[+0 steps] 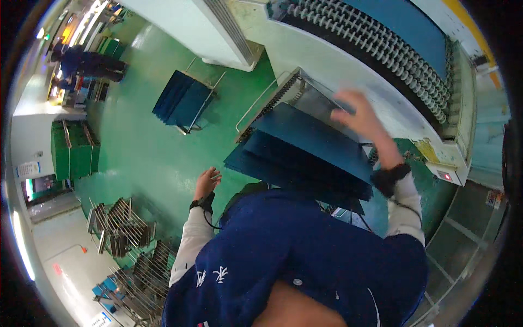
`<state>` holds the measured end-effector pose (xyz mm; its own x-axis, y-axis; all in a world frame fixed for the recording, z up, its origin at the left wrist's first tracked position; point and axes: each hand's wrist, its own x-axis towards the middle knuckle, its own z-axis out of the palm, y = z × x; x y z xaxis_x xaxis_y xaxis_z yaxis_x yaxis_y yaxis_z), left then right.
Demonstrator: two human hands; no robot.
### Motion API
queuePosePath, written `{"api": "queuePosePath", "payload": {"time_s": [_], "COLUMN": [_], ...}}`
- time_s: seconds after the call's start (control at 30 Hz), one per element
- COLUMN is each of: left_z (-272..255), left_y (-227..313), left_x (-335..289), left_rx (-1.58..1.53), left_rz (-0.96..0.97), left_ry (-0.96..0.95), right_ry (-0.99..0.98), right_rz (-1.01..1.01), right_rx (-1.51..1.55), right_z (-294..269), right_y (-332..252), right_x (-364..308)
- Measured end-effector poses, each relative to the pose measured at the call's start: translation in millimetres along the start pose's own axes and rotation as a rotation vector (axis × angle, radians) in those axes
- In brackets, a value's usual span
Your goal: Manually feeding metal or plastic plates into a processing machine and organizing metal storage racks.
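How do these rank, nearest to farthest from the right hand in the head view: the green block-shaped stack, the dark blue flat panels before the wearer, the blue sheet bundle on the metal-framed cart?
1. Dark blue flat panels: just below-left of the right hand.
2. Blue sheet bundle: well to its left.
3. Green block-shaped stack: farthest left, beyond the bundle.

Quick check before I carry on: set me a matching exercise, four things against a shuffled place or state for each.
Things:
1. bare left hand
2. pale grey ridged rollers
3. green box-shaped stack
4. nearest dark-blue flat panels

Places or states:
A. near the pale wall, far left
B. in front of the person, by the grey metal rack
C. fingers partly curled
D. in the large pale machine, upper right

Pairs: 1-C, 2-D, 3-A, 4-B
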<state>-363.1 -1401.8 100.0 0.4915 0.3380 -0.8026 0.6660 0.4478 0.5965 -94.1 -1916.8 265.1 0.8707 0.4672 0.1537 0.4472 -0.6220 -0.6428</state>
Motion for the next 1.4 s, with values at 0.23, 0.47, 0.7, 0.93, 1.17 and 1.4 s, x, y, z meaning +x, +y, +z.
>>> {"api": "queuePosePath", "payload": {"time_s": [0.23, 0.47, 0.7, 0.93, 1.17, 1.4], "left_z": [7.6, 9.7, 81.3, 137.1, 131.0, 138.9], "left_y": [6.9, 9.9, 101.4, 109.7, 83.5, 85.6], "left_x": [3.7, 1.8, -54.4, -70.3, -44.9, -56.8], "left_rx": [-0.030, 0.023, 0.416, 0.760, 1.022, 1.203], "left_rz": [0.034, 0.042, 0.229, 0.465, 0.715, 0.916], "left_ry": [-0.099, -0.129, -0.402, -0.550, -0.501, -0.397], "right_ry": [-0.373, -0.196, -0.226, -0.235, -0.240, 0.059], "right_rz": [0.105, 0.154, 0.144, 0.158, 0.214, 0.343], "right_rx": [0.003, -0.208, -0.325, -0.404, -0.373, -0.267], "right_z": [87.1, 110.8, 103.7, 92.9, 11.4, -71.5], "right_y": [-7.3, -11.2, 7.6, 2.1, -60.0, -49.4], "right_x": [-90.2, -98.9, -85.0, -82.6, -67.9, -103.9]}}
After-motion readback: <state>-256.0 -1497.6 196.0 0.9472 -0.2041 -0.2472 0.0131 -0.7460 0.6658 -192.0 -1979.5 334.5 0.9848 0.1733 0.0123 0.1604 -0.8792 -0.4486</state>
